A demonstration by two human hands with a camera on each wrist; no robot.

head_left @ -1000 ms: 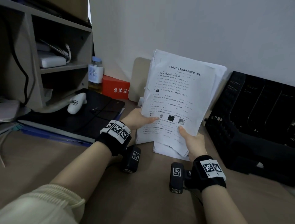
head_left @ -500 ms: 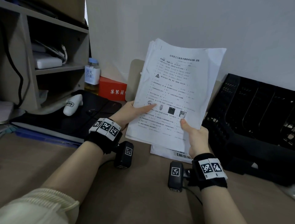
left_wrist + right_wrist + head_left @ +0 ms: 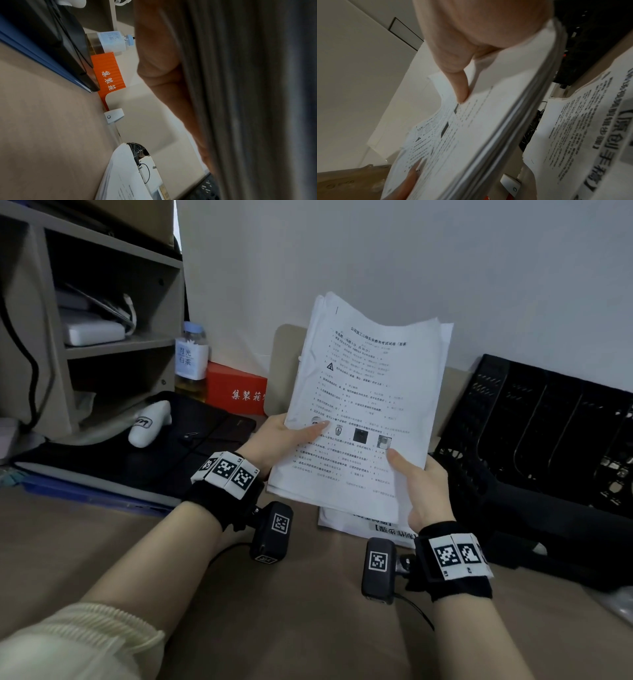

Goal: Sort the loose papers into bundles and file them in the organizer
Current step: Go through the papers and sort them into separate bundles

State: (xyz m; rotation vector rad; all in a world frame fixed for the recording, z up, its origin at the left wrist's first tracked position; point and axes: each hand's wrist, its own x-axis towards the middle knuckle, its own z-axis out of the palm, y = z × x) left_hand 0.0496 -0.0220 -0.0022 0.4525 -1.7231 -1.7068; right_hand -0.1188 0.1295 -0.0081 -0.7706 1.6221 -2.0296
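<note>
Both hands hold a thick bundle of printed white papers [image 3: 366, 392] tilted up above the desk. My left hand [image 3: 287, 440] grips its lower left edge, thumb on the front sheet. My right hand [image 3: 421, 481] grips the lower right corner, thumb [image 3: 458, 86] pressed on the top page [image 3: 471, 121]. Beneath the bundle, more printed sheets [image 3: 370, 525] lie flat on the desk, also seen in the right wrist view as papers [image 3: 590, 128]. The black mesh organizer [image 3: 548, 440] lies at the right against the wall. In the left wrist view the bundle's edge [image 3: 257, 94] fills the right side, blurred.
A black folder [image 3: 137, 453] on a blue one [image 3: 85, 491], with a white device [image 3: 150, 422] on top, lies at the left. A bottle [image 3: 191, 361] and a red box [image 3: 236, 388] stand by the wall. A shelf unit [image 3: 85, 320] rises at far left. The brown desk [image 3: 239, 611] stretches in front.
The bundle has risen slightly off the sheets on the desk and turned a little more upright. Both hands keep their grip in the same places.
</note>
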